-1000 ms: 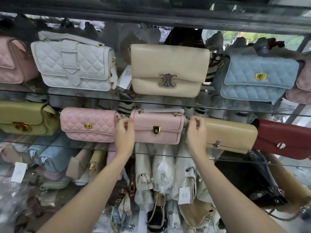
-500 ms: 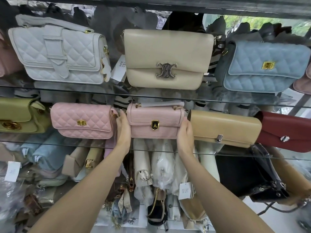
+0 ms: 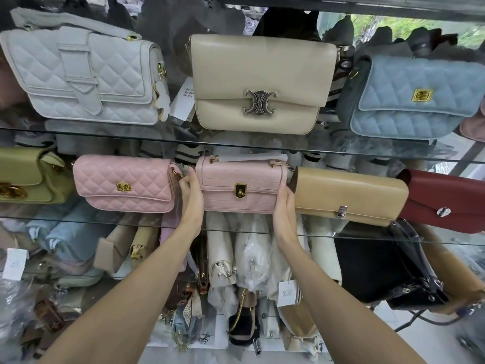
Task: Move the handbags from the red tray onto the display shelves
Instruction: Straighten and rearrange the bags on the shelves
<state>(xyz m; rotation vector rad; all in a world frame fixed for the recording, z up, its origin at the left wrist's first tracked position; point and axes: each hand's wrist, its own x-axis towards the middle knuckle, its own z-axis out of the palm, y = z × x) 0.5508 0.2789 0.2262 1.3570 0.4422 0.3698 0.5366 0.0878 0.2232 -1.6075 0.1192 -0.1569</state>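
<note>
A small pink handbag (image 3: 241,185) with a black-and-gold clasp stands upright on the middle glass shelf (image 3: 341,233). It sits between a quilted pink bag (image 3: 126,183) and a tan clutch (image 3: 349,195). My left hand (image 3: 191,198) grips its left end, fingers curled behind it. At the right end, my right hand (image 3: 284,206) holds the bag with the thumb at the front edge and the fingers behind. The red tray is out of view.
The upper shelf carries a white quilted bag (image 3: 86,77), a beige bag (image 3: 262,82) and a blue quilted bag (image 3: 417,98). A green bag (image 3: 29,174) and a red bag (image 3: 446,200) flank the middle row. Wrapped bags and a black bag (image 3: 380,271) crowd below.
Both hands slid from the pink handbag's top corners down to its two ends. The view drew closer to the shelves.
</note>
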